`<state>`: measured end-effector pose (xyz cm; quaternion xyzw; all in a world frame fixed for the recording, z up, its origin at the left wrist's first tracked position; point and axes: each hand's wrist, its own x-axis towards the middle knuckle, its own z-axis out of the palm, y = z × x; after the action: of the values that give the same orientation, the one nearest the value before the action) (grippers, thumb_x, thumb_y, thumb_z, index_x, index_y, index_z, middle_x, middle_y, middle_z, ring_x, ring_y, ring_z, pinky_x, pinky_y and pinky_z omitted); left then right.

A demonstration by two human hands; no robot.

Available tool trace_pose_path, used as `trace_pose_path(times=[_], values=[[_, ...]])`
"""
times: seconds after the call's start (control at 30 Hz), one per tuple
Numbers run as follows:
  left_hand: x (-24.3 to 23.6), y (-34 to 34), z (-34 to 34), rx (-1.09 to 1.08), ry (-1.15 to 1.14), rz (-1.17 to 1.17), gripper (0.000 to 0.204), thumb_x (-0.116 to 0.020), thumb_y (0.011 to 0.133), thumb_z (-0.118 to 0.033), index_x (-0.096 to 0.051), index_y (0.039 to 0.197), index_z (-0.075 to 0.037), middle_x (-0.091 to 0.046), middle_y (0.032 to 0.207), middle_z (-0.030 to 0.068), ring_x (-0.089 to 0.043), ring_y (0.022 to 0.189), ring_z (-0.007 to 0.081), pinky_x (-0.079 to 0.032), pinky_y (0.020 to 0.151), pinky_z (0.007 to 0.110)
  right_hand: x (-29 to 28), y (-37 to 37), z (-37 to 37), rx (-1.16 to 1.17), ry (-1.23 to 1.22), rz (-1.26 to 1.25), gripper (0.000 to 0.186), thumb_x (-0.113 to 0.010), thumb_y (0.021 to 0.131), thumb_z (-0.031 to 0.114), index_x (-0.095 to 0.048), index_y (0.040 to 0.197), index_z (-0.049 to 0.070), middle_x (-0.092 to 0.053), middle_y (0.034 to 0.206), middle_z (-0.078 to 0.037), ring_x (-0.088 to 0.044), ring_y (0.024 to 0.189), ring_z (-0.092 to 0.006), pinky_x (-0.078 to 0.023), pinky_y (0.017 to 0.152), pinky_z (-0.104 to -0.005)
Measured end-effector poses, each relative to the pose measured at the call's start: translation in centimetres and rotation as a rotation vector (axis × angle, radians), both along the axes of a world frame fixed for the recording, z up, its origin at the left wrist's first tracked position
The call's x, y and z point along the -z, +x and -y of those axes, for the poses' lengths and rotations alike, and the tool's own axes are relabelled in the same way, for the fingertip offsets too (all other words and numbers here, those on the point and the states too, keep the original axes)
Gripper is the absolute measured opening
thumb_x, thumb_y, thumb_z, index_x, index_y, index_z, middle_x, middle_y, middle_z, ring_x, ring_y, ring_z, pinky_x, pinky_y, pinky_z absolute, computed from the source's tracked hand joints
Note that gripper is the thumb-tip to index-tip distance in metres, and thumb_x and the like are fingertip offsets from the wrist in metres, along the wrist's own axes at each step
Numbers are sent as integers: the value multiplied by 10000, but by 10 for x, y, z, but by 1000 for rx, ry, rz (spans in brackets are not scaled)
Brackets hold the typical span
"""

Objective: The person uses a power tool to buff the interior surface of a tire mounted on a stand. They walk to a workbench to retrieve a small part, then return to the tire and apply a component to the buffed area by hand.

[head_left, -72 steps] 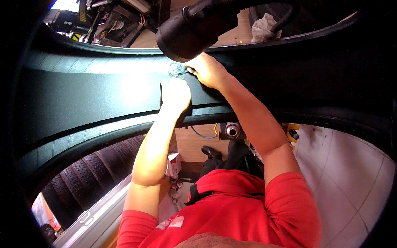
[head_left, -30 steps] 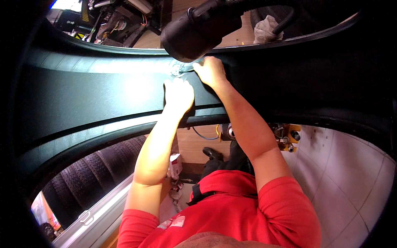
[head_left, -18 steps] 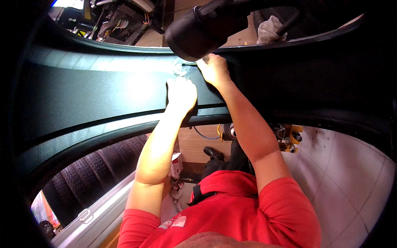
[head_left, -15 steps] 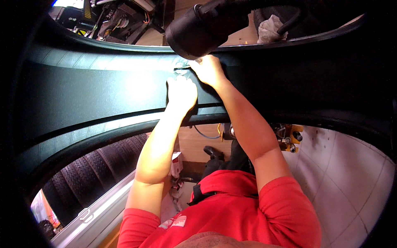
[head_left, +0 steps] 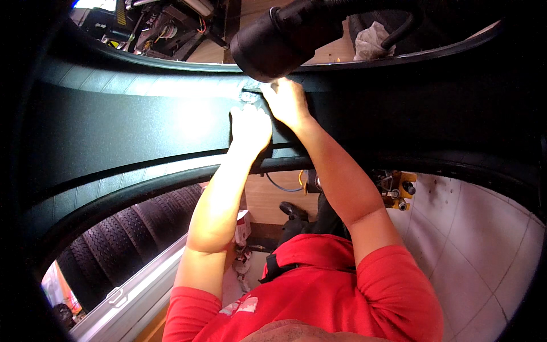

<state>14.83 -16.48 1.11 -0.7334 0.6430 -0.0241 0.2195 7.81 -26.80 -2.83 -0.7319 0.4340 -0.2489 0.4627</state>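
Observation:
The inner wall of a large black tyre (head_left: 137, 128) spans the view in front of me. My left hand (head_left: 250, 126) is closed, knuckles up, against this inner wall; whatever its fingers hold, if anything, is hidden. Just beyond its knuckles lies a small pale, rough-looking spot (head_left: 248, 97) on the rubber. My right hand (head_left: 289, 101) is closed at the right of that spot, its fingers pinching a thin dark strip-like tool (head_left: 252, 90) whose tip reaches over the spot. Glare blurs the fingertips of both hands.
A black lamp head (head_left: 268, 45) on a flexible arm hangs right above my right hand. The tyre's near rim (head_left: 171, 181) passes under my forearms. Stacked tyres (head_left: 125, 239) stand at the lower left, and machinery (head_left: 165, 28) stands beyond the far rim.
My right hand has shifted slightly, and the thin dark tool has moved away from me and to the right over the pale spot. My left hand stays almost still.

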Motion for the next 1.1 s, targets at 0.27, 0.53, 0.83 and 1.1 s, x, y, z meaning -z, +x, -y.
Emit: trace_pose_path(times=[0.27, 0.53, 0.83, 1.1], values=[[-4, -1, -1, 23, -2, -11, 185, -457, 847, -170, -611, 893, -78, -610, 896, 79, -561, 892, 221, -372, 762, 458, -5, -11, 2, 43, -56, -173, 310, -613, 803, 250, -605, 939, -28, -604, 951, -247, -603, 901, -399, -487, 809, -452], [-1, 0, -2, 19, -3, -13, 184, -459, 845, -168, -608, 895, -73, -609, 909, 81, -561, 899, 221, -371, 771, 458, -1, -17, 2, -94, -119, -200, 350, -658, 806, 206, -593, 1086, 5, -598, 1040, -214, -572, 1001, -364, -459, 877, -417], [4, 1, -3, 16, -7, -20, 189, -467, 841, -170, -619, 891, -69, -622, 890, 89, -570, 887, 233, -380, 768, 462, -4, -19, -5, -86, -169, -139, 230, -604, 825, 217, -594, 970, 40, -568, 992, -202, -563, 964, -391, -471, 828, -456], [5, 1, 0, 10, -47, -21, 219, -493, 825, -189, -699, 823, -115, -672, 839, 56, -579, 895, 233, -371, 749, 480, -11, -21, -2, -79, -219, -140, 247, -575, 821, 226, -600, 998, 56, -567, 1008, -202, -567, 971, -392, -468, 831, -476]])
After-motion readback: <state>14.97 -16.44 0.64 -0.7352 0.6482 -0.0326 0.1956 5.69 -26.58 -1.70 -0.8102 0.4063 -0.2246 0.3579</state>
